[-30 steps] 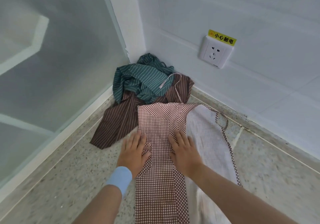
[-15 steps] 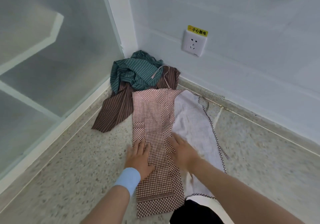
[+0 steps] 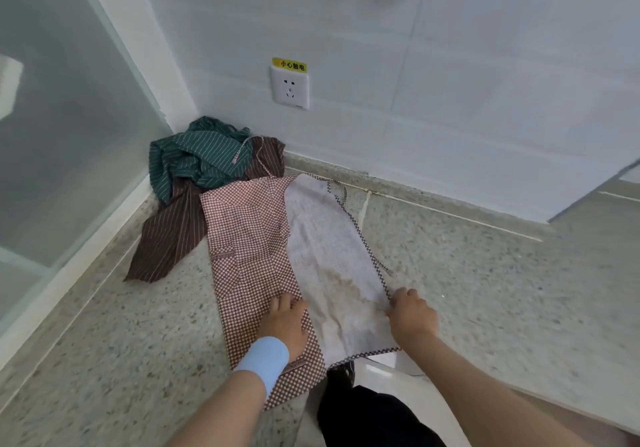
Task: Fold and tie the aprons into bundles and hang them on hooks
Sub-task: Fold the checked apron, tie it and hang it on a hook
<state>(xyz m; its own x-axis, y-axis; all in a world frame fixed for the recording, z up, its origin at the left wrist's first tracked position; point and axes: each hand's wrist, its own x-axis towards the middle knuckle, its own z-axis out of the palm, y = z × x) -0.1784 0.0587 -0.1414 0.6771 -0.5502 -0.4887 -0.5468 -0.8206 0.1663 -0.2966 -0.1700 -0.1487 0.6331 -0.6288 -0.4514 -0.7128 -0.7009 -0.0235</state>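
Nearest the camera, the left hand (image 3: 285,325), with a pale blue wristband (image 3: 263,360), lies flat on the checked apron (image 3: 249,256). Its fingers are straight and pressed on the folded red-and-white panel, near the fold line. Just to its right, the right hand (image 3: 410,315) has its fingers curled in at the apron's right edge, and it appears to pinch the dark checked trim there.

The checked apron lies lengthways on the speckled floor (image 3: 485,290), running from the person toward the wall. Its left half is folded over, checks up. Its right half shows the pale underside (image 3: 332,256), marked with a brownish stain.

The cloth looks thin, light and limp. It should crease wherever it is pressed and slide easily on the smooth floor, so one hand has to pin it while the other carries an edge across. The trimmed edge is probably the best place to hold, since a grip in the middle would only bunch the fabric. The thin straps near the far end look likely to trail or snag.

Beyond it, touching its far left corner, a brown striped apron (image 3: 169,238) lies spread out. A green striped apron (image 3: 197,159) is crumpled on top of that in the corner, beside the glass panel (image 3: 69,117). On the far wall is a white socket (image 3: 290,86) under a yellow label (image 3: 289,65). No hooks are in view.
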